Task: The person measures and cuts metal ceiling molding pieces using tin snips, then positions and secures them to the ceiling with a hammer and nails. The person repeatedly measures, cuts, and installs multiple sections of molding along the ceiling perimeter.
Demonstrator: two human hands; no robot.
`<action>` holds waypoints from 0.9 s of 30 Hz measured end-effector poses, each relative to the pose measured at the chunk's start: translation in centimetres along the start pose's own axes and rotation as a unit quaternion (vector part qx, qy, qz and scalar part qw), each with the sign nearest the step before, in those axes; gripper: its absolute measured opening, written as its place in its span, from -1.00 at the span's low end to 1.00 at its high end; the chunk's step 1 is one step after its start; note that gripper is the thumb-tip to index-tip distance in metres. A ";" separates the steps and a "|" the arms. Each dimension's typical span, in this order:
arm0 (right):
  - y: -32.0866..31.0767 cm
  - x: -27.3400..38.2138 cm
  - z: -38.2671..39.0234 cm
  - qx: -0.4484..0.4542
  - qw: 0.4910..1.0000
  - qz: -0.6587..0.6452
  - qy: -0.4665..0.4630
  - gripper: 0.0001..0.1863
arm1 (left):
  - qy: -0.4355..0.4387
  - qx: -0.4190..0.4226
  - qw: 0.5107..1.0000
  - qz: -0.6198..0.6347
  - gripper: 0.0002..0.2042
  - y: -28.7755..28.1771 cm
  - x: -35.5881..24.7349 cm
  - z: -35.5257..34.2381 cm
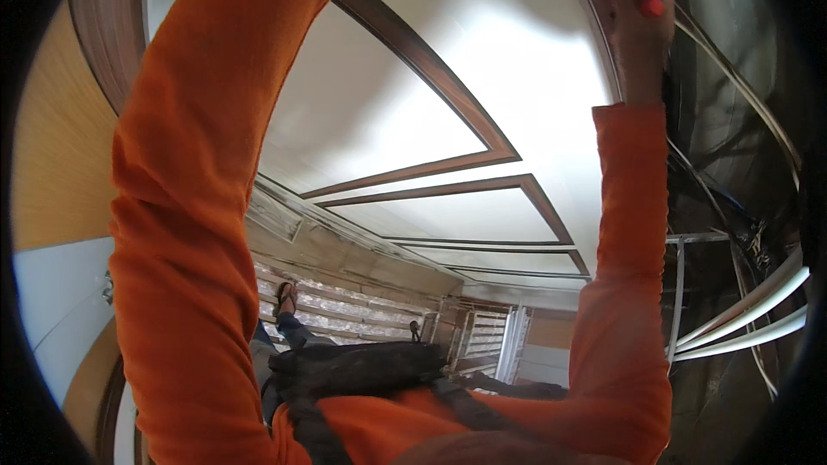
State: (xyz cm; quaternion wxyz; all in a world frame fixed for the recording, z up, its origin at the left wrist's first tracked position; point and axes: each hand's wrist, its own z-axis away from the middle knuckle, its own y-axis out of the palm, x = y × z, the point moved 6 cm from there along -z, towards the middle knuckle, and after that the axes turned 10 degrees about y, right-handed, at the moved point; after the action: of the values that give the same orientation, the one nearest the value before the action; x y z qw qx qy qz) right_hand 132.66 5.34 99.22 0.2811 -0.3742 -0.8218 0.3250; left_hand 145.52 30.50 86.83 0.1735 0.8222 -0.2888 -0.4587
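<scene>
My right hand (639, 30) is raised at the upper right, its fingers closed round a red-handled tool (650, 2) with bright metal parts. The tool's exact kind is blurred and partly cut off by the rim. Beside this hand runs the dark edge of a large white panel (517, 43) with brown trim. My left arm, in an orange sleeve (185, 181), reaches up past the top edge, so the left hand lies out of the picture.
Loose cables (741, 77) hang on the right, above several thick white tubes (749, 327) and a thin metal frame (678, 293). Wooden panelling (69, 138) stands at the left. Below are a slatted surface (345, 310), a sandalled foot (286, 297) and a black bag (357, 368) at my waist.
</scene>
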 end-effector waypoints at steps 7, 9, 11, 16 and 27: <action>0.1 -1.0 -1.9 0.017 0.994 -0.062 0.086 -0.66 | 0.000 -0.004 0.999 0.041 -0.55 -0.7 1.0 -0.2; 1.4 0.5 -1.6 0.011 0.995 -0.068 0.072 -0.70 | -0.003 -0.035 0.999 0.029 -0.55 -0.9 0.2 -0.3; 2.2 1.6 -1.2 -0.005 0.998 0.001 0.057 -0.65 | -0.012 -0.070 0.997 0.016 -0.53 -0.8 0.0 -0.5; 5.2 4.6 0.4 -0.100 0.910 0.358 -0.185 -0.38 | -0.025 -0.109 0.994 0.015 -0.49 -0.1 2.3 0.0; 6.7 10.9 1.1 -0.148 0.904 0.372 -0.151 -0.43 | 0.024 -0.085 0.993 0.078 -0.41 1.2 -3.0 4.5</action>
State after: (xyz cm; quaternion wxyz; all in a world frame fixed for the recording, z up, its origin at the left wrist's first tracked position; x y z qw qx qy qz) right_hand 128.66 17.10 95.99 -0.0457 -0.6362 -0.6943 0.3333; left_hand 140.06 31.40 87.11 0.2852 0.7903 -0.3073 -0.4467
